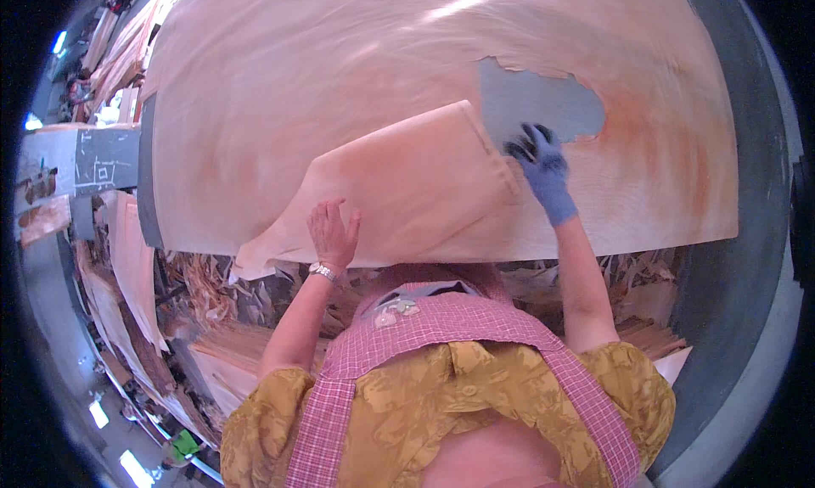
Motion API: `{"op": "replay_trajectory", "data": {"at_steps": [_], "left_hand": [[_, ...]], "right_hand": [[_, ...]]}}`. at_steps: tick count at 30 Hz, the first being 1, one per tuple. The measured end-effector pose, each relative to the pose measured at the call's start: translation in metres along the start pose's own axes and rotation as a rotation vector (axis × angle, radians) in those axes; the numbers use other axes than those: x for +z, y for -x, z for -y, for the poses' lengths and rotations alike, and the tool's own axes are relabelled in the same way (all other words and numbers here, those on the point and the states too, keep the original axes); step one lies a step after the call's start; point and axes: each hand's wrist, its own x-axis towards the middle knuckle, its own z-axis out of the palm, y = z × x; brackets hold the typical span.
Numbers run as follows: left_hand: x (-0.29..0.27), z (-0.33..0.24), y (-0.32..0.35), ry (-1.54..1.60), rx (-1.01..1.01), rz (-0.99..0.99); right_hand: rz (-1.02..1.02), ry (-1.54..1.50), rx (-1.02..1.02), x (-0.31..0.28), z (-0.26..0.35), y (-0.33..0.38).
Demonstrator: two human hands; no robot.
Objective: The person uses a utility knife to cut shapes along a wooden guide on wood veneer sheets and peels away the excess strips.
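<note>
A large sheet of pale wood veneer (323, 81) is spread before me, with a ragged-edged hole (539, 106) in its right half showing a grey surface beneath. On top of the sheet lies a loose, irregular veneer piece (407, 182), its right end next to the hole and its narrow left end reaching the near edge. My bare left hand (333, 233), with a wristwatch, rests on the near part of this piece, fingers apart. My right hand (542, 167), in a blue-grey glove with dark fingertips, is at the hole's near edge beside the piece's right end, fingers spread, holding nothing visible.
Torn veneer scraps (212, 293) lie below the table's near edge. Stacked veneer sheets (221, 361) are close to my left side. More long veneer strips (127, 267) and a grey beam with chalk marks (102, 161) stand at the left. Grey floor runs along the right.
</note>
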Motion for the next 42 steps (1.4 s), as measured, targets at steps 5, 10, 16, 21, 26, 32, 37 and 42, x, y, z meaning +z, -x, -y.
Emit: {"op": "replay_trajectory", "data": {"at_steps": [5, 10, 16, 21, 26, 32, 37, 42], "left_hand": [[-0.005, 0.036, 0.071, 0.127, -0.619, 0.122], [0.056, 0.097, 0.173, 1.282, -1.628, 0.074], [0.046, 0.05, 0.17, 1.86, -1.496, 0.512], [0.003, -0.041, 0.102, 2.657, -0.736, 0.636], [-0.007, -0.082, 0.004, 2.638, -0.463, -0.142], [-0.072, -0.006, -0.156, 2.127, -0.083, -0.536], [-0.1, -0.114, -0.277, 1.741, -0.342, -0.886], [-0.057, -0.167, -0.308, 1.908, -0.354, -0.676]], "right_hand": [[0.327, 0.12, -0.155, 0.035, 0.028, -0.051], [0.731, -0.374, 0.23, -0.058, 0.161, -0.073], [0.733, -0.742, 0.093, -0.077, 0.245, -0.133], [0.578, -0.941, -0.161, -0.118, 0.245, -0.209], [0.424, -1.008, -0.272, -0.196, 0.159, -0.272], [0.273, -0.996, -0.224, -0.27, 0.003, -0.332], [0.199, -0.851, -0.027, -0.285, -0.135, -0.343], [0.224, -0.587, 0.346, -0.283, -0.199, -0.28]]}}
